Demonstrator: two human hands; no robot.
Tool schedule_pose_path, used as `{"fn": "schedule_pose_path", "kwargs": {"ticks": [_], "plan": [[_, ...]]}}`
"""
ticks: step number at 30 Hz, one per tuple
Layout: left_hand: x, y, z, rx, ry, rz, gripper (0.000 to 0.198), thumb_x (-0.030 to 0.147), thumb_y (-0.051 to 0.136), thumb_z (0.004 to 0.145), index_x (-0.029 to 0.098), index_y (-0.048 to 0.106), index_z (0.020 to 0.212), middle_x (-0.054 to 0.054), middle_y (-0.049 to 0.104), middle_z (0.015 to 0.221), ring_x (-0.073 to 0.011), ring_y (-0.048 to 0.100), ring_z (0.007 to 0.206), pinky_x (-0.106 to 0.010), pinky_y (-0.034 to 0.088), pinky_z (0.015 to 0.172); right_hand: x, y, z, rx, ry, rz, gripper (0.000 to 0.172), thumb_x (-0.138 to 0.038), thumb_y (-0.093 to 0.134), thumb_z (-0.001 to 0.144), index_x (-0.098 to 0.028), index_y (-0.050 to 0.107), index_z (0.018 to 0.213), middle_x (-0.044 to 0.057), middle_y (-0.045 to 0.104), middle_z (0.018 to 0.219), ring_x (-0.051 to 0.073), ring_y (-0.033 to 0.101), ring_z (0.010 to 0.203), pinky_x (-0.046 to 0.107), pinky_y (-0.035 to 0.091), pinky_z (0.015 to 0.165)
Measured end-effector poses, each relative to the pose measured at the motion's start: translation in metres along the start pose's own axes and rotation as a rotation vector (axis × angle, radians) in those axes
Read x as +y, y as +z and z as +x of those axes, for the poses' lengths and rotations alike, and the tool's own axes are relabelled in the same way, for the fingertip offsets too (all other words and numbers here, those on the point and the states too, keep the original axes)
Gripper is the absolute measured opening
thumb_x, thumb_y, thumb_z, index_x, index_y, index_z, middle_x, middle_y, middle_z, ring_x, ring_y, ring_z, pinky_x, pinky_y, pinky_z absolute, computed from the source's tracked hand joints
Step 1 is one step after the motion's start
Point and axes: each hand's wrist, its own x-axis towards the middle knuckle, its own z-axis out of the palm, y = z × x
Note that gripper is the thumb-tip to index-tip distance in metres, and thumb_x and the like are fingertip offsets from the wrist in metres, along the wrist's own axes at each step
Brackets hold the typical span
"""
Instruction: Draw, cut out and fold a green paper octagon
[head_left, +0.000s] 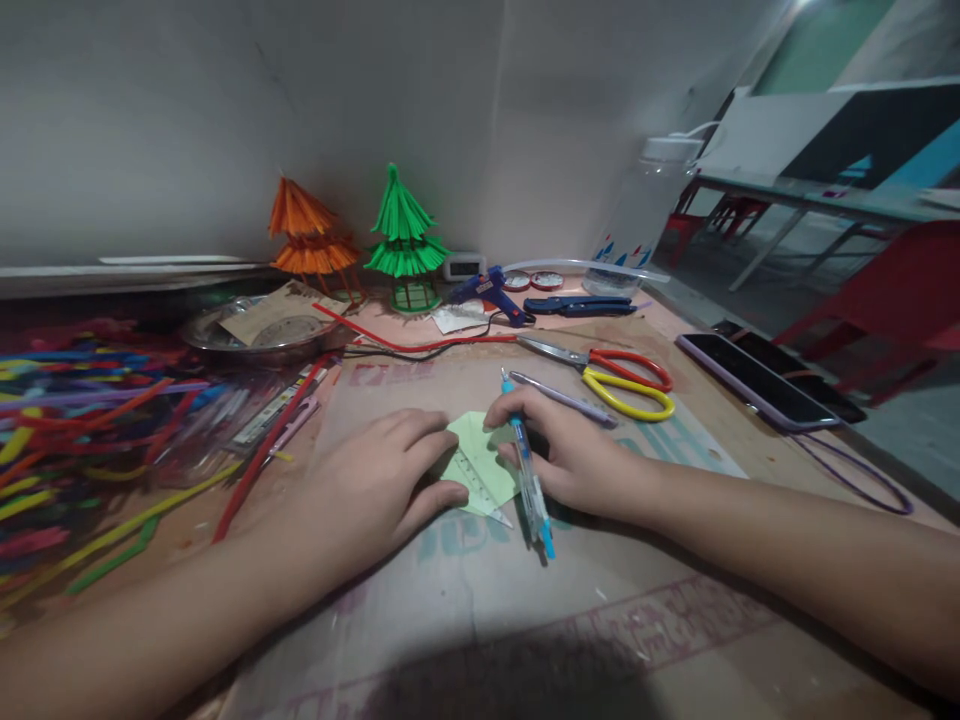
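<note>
A light green piece of paper (501, 474) lies on the work surface between my two hands. On it is a clear ruler piece (471, 468) with black markings and a pointed end; its full outline is partly hidden. My left hand (394, 470) lies over the left side of the paper and ruler, its thumb and forefinger spread apart. My right hand (559, 450) is closed on a clear pen (531, 485) with light blue ends, held at a slant over the paper's right edge. A purple pen (562, 398) lies just beyond my right hand.
Scissors (630, 380), a blue glue gun (491, 293) and blue pliers (579, 305) lie farther back. Orange (307, 235) and green (405, 240) model towers stand by the wall. Colourful strips (75, 430) heap at left. A phone (754, 380) and water bottle (637, 215) are at right.
</note>
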Motion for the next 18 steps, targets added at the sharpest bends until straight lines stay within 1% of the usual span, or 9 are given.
{"fn": "schedule_pose_path", "kwargs": {"ticks": [4, 7, 10, 13, 16, 18], "plan": [[0.001, 0.001, 0.000, -0.036, -0.018, -0.013, 0.034, 0.044, 0.055, 0.105, 0.016, 0.064, 0.122, -0.014, 0.069, 0.127, -0.0333, 0.065, 0.117, -0.053, 0.055, 0.101, 0.005, 0.001, 0.001, 0.033, 0.069, 0.028, 0.021, -0.007, 0.055, 0.089, -0.022, 0.053, 0.105, 0.006, 0.066, 0.099, 0.022, 0.064, 0.091, 0.037, 0.053, 0.080], [0.004, -0.002, -0.002, -0.028, -0.030, 0.022, 0.031, 0.041, 0.053, 0.106, 0.017, 0.064, 0.122, -0.014, 0.069, 0.126, -0.0326, 0.065, 0.115, -0.052, 0.054, 0.100, 0.007, 0.001, 0.000, 0.030, 0.070, 0.037, 0.026, -0.002, 0.053, 0.086, -0.022, 0.053, 0.102, 0.004, 0.064, 0.095, 0.020, 0.063, 0.087, 0.035, 0.053, 0.078], [0.009, -0.005, -0.007, -0.027, -0.041, 0.095, 0.030, 0.042, 0.052, 0.107, 0.018, 0.066, 0.118, -0.013, 0.071, 0.119, -0.0318, 0.067, 0.107, -0.050, 0.056, 0.092, 0.007, 0.002, -0.001, 0.001, 0.077, 0.078, 0.026, -0.001, 0.051, 0.087, -0.023, 0.052, 0.100, 0.003, 0.063, 0.093, 0.019, 0.063, 0.085, 0.034, 0.054, 0.076], [0.014, -0.005, -0.011, -0.048, -0.018, 0.109, 0.028, 0.040, 0.051, 0.108, 0.018, 0.068, 0.113, -0.011, 0.072, 0.110, -0.0293, 0.068, 0.097, -0.045, 0.057, 0.084, 0.004, 0.001, -0.001, -0.050, 0.079, 0.106, 0.026, -0.001, 0.050, 0.087, -0.023, 0.052, 0.101, 0.003, 0.063, 0.093, 0.018, 0.064, 0.085, 0.032, 0.054, 0.075], [0.016, -0.002, -0.012, -0.050, 0.012, 0.096, 0.026, 0.035, 0.049, 0.109, 0.017, 0.068, 0.113, -0.011, 0.071, 0.112, -0.0295, 0.069, 0.097, -0.045, 0.057, 0.083, 0.002, 0.000, -0.001, -0.073, 0.052, 0.097, 0.027, 0.000, 0.050, 0.086, -0.023, 0.052, 0.102, 0.003, 0.063, 0.094, 0.018, 0.063, 0.085, 0.032, 0.054, 0.076], [0.016, 0.000, -0.010, -0.048, 0.033, 0.087, 0.026, 0.034, 0.048, 0.109, 0.018, 0.068, 0.114, -0.011, 0.072, 0.114, -0.0299, 0.069, 0.101, -0.046, 0.057, 0.086, 0.002, -0.001, 0.000, -0.066, 0.056, 0.080, 0.029, 0.001, 0.049, 0.085, -0.022, 0.053, 0.102, 0.003, 0.064, 0.094, 0.018, 0.064, 0.085, 0.032, 0.054, 0.076]]}}
